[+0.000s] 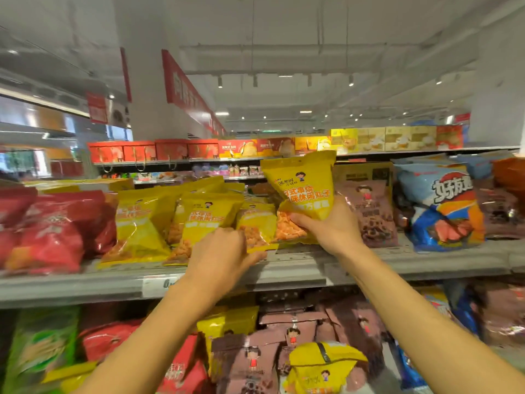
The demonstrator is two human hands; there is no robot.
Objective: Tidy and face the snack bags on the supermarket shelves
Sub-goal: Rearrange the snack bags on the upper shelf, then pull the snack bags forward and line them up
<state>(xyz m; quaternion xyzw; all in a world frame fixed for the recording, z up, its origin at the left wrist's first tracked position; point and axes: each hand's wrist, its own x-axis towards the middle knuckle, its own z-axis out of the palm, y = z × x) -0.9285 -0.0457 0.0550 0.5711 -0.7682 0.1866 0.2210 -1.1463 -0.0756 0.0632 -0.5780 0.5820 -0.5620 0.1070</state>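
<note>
My right hand (332, 226) grips a yellow snack bag (305, 191) by its lower part and holds it upright above the grey shelf (284, 268). My left hand (224, 254) reaches in at the shelf front with its fingers on the bottom edge of another yellow bag (255, 227). Several more yellow bags (142, 226) lean in a loose row to the left, some tilted. My left hand's fingertips are partly hidden behind the bag.
Red bags (51, 231) fill the shelf's left end. Brown bags (369, 206) and a blue chip bag (446, 206) stand to the right. The lower shelf holds mixed red, brown, yellow and green bags (255, 356). Boxes (284, 146) line the top shelf.
</note>
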